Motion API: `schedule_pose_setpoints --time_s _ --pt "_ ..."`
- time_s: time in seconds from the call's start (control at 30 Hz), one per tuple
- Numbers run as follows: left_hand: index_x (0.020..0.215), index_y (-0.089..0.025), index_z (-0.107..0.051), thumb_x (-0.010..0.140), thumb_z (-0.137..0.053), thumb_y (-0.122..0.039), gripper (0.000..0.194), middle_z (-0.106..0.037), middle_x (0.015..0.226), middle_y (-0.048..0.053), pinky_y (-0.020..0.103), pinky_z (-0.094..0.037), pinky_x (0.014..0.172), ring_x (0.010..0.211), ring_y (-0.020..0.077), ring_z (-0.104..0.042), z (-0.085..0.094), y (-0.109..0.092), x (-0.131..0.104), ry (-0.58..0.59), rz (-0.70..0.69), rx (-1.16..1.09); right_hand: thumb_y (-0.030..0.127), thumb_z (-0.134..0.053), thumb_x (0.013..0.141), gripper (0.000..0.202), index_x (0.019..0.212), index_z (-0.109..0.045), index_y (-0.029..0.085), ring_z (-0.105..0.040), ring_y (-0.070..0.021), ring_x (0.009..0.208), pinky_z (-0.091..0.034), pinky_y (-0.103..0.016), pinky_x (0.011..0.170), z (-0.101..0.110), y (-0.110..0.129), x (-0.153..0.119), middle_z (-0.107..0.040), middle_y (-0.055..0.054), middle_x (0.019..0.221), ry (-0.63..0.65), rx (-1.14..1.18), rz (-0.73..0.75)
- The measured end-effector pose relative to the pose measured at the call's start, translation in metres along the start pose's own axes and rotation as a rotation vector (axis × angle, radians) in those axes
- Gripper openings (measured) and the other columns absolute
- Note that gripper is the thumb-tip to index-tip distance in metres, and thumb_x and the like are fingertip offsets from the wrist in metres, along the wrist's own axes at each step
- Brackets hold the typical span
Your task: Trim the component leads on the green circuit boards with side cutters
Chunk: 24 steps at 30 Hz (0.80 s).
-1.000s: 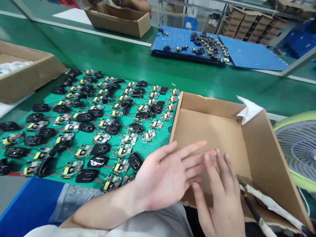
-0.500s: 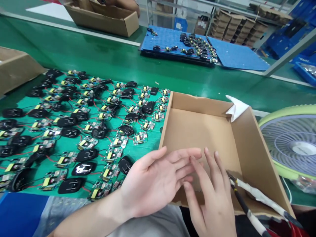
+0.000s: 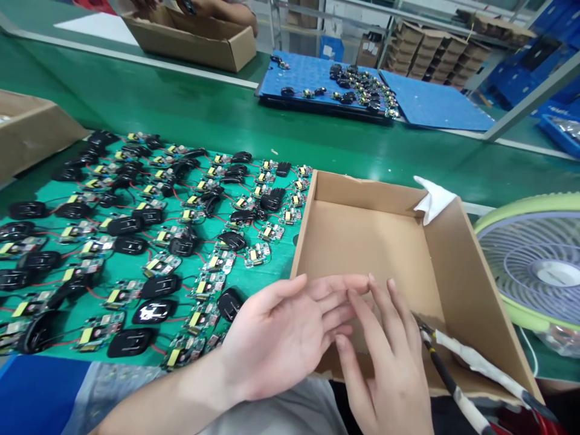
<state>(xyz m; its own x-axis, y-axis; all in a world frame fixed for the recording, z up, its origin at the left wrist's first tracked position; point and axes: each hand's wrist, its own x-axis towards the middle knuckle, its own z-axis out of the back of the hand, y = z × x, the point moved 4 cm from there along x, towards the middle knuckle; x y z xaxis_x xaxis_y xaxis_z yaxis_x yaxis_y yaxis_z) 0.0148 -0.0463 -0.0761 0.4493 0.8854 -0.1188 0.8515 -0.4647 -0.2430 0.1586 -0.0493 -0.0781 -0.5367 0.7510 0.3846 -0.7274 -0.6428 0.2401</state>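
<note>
My left hand (image 3: pixel 285 332) is open, palm turned up, with nothing lying on it. Over its fingertips, the spread fingers of my right hand (image 3: pixel 385 344) touch or almost touch them; no object shows between the two. Both hands are above the near side of a shallow cardboard box (image 3: pixel 367 235). Inside that box at the right rests a pair of cutters or pliers (image 3: pixel 446 368), its handles wrapped in black and white tape. Left of my hands, rows of small circuit boards (image 3: pixel 217 261) wired to black plastic plug housings (image 3: pixel 155 310) cover a green mat (image 3: pixel 281 260).
A green and purple fan (image 3: pixel 539 260) stands right of the box. Beyond, blue foam sheets (image 3: pixel 435 99) hold more boards. Another cardboard box (image 3: pixel 36 130) is at the left. A person's arms (image 3: pixel 226 12) are over a box (image 3: pixel 194 42) at the back.
My right fingers have drawn slightly closer together and nearer the left fingertips. The view has shifted a little. My left hand keeps its pose.
</note>
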Motion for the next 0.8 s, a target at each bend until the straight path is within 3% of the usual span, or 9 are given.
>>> schedule_pose_setpoints --time_s 0.2,0.4,0.63,0.8 --pt "0.140 -0.016 -0.061 0.095 -0.051 -0.050 0.057 -0.058 0.149 0.009 0.034 -0.029 0.117 0.146 0.0249 -0.040 0.0016 0.0003 -0.0008 -0.020 0.010 -0.024 0.018 -0.055 0.097 0.069 0.161 -0.029 0.023 -0.037 -0.0400 0.148 -0.042 -0.058 0.112 0.0053 0.0032 -0.0009 -0.033 -0.013 0.165 -0.145 0.062 -0.026" --pt "0.139 -0.013 -0.059 0.091 -0.061 -0.048 0.060 -0.063 0.141 0.012 0.035 -0.032 0.116 0.137 0.0246 -0.050 0.0023 0.0008 0.0002 -0.143 0.039 -0.169 0.002 -0.046 0.093 0.058 0.150 -0.046 0.009 -0.045 -0.0318 0.143 -0.035 -0.049 0.118 0.0023 0.0073 0.0027 -0.058 -0.015 0.146 -0.078 0.086 0.185" --pt "0.139 -0.013 -0.058 0.088 -0.062 -0.049 0.063 -0.066 0.130 0.015 0.035 -0.038 0.107 0.120 0.0235 -0.060 0.0029 -0.0004 0.0013 -0.155 0.052 -0.241 0.019 -0.058 0.101 0.039 0.137 -0.055 0.004 -0.054 -0.0304 0.134 -0.041 -0.043 0.114 0.0042 0.0066 0.0070 -0.066 -0.018 0.133 -0.129 0.088 0.194" --pt "0.137 -0.014 -0.060 0.086 -0.058 -0.050 0.062 -0.067 0.118 0.014 0.035 -0.038 0.104 0.112 0.0248 -0.062 0.0050 0.0015 0.0030 -0.209 0.071 -0.278 0.017 -0.055 0.101 0.035 0.133 -0.058 0.003 -0.060 -0.0316 0.122 -0.044 -0.044 0.107 0.0028 0.0031 0.0053 -0.069 -0.017 0.126 -0.080 0.046 0.235"
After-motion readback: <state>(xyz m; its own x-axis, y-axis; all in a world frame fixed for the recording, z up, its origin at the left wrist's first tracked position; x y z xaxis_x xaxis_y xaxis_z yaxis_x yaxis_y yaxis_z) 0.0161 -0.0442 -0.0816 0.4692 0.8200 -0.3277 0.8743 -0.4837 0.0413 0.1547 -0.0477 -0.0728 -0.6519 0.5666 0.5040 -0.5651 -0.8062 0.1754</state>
